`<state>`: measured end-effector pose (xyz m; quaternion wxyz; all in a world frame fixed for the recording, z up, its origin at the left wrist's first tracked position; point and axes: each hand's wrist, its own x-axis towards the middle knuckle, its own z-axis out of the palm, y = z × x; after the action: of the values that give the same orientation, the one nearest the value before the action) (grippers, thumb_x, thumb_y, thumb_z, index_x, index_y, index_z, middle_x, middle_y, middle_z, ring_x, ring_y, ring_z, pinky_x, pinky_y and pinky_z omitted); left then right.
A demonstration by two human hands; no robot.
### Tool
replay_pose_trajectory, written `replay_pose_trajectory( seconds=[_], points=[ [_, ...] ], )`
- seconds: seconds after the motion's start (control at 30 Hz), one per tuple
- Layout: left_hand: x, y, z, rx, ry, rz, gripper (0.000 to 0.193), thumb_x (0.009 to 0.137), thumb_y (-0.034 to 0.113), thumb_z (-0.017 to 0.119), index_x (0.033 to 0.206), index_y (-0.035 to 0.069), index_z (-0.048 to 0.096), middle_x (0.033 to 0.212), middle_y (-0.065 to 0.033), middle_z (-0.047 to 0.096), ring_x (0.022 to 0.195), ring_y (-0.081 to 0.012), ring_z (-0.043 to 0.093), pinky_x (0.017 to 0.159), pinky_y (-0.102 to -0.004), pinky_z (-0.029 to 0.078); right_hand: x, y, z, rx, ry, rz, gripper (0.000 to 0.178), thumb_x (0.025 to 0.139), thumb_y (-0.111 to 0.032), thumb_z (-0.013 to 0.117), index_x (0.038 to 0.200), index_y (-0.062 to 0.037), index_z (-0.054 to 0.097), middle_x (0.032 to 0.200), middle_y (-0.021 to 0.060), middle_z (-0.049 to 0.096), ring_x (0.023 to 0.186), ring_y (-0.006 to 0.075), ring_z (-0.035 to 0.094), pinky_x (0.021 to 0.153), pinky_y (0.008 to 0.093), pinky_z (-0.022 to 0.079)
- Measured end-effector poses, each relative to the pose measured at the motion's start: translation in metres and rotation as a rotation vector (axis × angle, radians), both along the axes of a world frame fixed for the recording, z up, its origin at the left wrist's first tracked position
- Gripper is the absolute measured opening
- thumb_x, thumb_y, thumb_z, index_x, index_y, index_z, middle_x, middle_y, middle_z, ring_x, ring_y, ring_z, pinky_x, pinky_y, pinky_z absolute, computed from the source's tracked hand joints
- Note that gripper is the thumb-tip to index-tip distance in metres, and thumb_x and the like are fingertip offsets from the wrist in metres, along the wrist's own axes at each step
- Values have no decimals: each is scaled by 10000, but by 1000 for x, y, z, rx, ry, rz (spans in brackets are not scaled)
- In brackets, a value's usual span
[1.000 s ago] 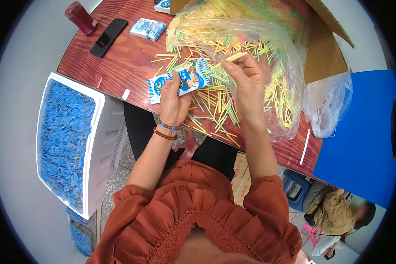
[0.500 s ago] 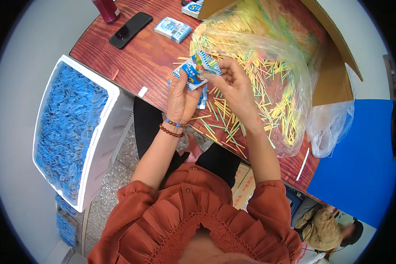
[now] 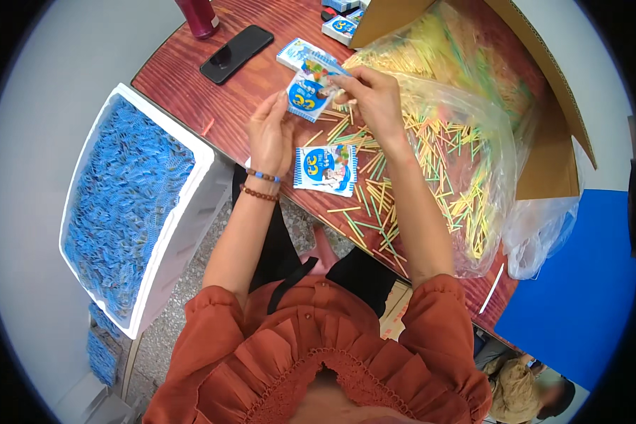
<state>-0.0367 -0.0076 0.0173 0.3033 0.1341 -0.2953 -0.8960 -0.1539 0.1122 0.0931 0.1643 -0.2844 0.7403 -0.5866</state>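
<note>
A small blue and white printed packet [image 3: 308, 93] is held tilted above the table between my hands. My right hand [image 3: 376, 102] pinches its upper right side between thumb and fingers. The fingertips of my left hand [image 3: 270, 141] are closed at its left edge; how firmly they grip is hard to see. Nearer to me, a second packet [image 3: 326, 170] of the same look lies flat by the table's front edge. Thin yellow and green sticks [image 3: 383, 212] lie scattered to its right. Behind the held packet sits a light blue and white box [image 3: 295, 51], partly covered.
A large clear plastic bag [image 3: 484, 134] of sticks spills from a cardboard box [image 3: 551, 173] at right. At left stands a white foam box [image 3: 203, 159] full of blue pieces. A black phone [image 3: 237, 54] and red bottle [image 3: 199, 18] lie farther back. Another person [image 3: 519, 389] sits lower right.
Both hands have moved away from me with the held packet, off the second packet, which now shows whole. The whole view has shifted slightly.
</note>
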Motion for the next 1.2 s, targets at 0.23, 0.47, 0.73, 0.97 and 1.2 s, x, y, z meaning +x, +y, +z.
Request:
replay_pose_trajectory(
  seconds=[0.23,0.47,0.73,0.97,1.2],
  points=[
    [-20,-38,-8,-337,-382,121,425,922,84,572,1310,-29,442,1183,-80,542,1018,-134,565,864,-253,483,-52,-60,-43,174,-167,-77,214,831,-122,634,943,58,657,673,121,670,487,154,591,422,264,463],
    [-3,-16,-11,-460,-378,166,332,913,107,603,1215,-3,517,1062,-38,611,876,-101,582,758,-228,489,-39,7,-25,338,232,2,313,836,-187,656,1097,-18,622,830,96,668,721,133,646,571,274,513],
    [33,19,-1,-1676,-672,-5,286,763,138,744,1001,25,635,904,-83,653,839,-196,601,746,-335,475,25,64,-54,458,499,219,246,733,-241,721,773,-36,590,774,89,600,779,250,597,685,352,465],
    [35,17,5,-1557,-533,7,185,786,110,725,933,22,655,828,-64,665,792,-173,594,709,-309,476,30,76,-45,177,415,161,111,839,-153,644,827,-43,632,812,43,624,778,154,617,675,297,467],
    [35,60,32,-542,-271,-326,59,873,80,667,887,26,648,877,-41,677,735,-67,619,630,-209,506,51,105,-44,-176,-229,152,90,876,-67,643,917,9,667,873,14,662,779,51,591,691,203,482]
  ],
)
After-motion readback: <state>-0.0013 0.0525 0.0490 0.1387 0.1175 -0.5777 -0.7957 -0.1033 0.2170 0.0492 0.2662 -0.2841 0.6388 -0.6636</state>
